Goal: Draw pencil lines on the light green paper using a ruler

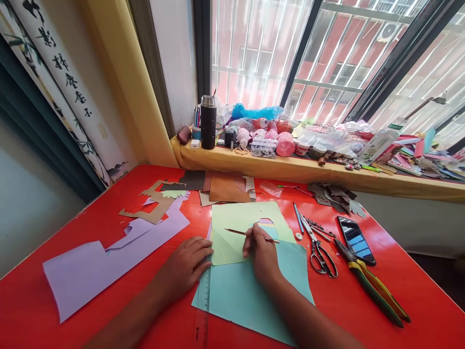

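My right hand (262, 253) is closed on a dark pencil (235, 231), which lies nearly level across my fingers with its sharpened end to the left. Under that hand is a pale green sheet (228, 218) with a cut-out near its upper right. It overlaps a turquoise sheet (240, 295). My left hand (191, 261) rests flat, fingers stretched out, at the left edge of the sheets. A clear ruler (207, 291) runs down from beside its fingertips, over the turquoise sheet and onto the red table. My left fingers partly cover the ruler's upper part.
Right of the sheets lie scissors (321, 257), a blue pen (298, 217), pliers (376, 286) and a phone (356, 240). Cut purple paper (83, 271) and a brown offcut (156, 211) lie left. Brown sheets (228, 188) are behind. A black flask (208, 123) stands on the cluttered sill.
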Motion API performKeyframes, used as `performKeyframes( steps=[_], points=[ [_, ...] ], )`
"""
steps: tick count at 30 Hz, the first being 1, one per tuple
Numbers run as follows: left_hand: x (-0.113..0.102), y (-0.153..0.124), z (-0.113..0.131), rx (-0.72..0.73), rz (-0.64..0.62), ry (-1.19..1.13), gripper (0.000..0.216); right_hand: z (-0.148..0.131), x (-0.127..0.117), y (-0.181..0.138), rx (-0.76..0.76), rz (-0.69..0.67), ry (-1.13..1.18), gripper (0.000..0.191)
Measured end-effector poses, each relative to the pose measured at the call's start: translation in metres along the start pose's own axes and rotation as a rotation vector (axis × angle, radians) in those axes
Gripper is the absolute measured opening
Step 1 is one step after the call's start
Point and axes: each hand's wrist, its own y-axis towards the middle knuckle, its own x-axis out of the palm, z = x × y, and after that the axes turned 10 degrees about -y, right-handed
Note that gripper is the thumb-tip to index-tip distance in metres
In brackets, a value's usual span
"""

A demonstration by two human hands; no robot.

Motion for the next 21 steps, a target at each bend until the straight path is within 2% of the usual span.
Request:
performKeyframes(
  steps=[5, 10, 15, 21],
  points=[
    [0.000, 0.000, -0.003, -0.020, 0.020, 0.017, 0.024, -0.010, -0.010, 0.005, -0.018, 0.053, 0.042, 0.063],
    [0.003, 0.000, -0.010, -0.035, 0.047, 0.033, 0.028, -0.021, -0.035, 0.003, -0.046, 0.088, 0.052, 0.058],
    [0.004, 0.001, -0.012, -0.028, 0.057, 0.057, 0.025, -0.015, -0.057, -0.006, -0.026, 0.097, 0.053, 0.062],
    [-0.003, 0.007, -0.011, 0.001, 0.076, 0.153, 0.029, -0.007, -0.062, -0.010, -0.029, 0.068, 0.083, 0.064]
  ],
)
